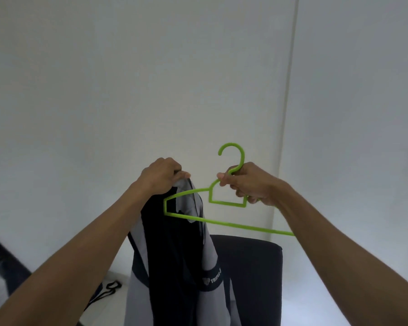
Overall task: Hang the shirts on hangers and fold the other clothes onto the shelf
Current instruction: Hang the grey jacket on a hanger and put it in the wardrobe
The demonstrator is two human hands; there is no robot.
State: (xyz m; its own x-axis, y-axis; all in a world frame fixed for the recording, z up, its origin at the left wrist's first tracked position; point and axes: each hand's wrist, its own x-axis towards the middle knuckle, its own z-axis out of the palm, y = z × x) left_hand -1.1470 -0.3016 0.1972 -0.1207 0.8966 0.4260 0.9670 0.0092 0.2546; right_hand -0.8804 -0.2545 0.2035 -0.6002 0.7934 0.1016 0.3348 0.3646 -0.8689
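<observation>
left hand point(161, 176): pinching shirt point(174, 250) collar, shirt hanging below
right hand point(247, 184): gripping hanger point(226, 203) neck
hanger axis: sideways, left tip at shirt's neck opening
nearer hand: left
next, likely: slide tip inside

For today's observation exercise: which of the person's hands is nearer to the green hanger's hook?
Right. The right hand grips the green hanger just below its hook; the left hand holds the shirt off to the side.

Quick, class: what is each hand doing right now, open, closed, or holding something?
Left hand: closed, gripping the top of the navy and grey shirt.
Right hand: closed, holding the green hanger just below its hook.
</observation>
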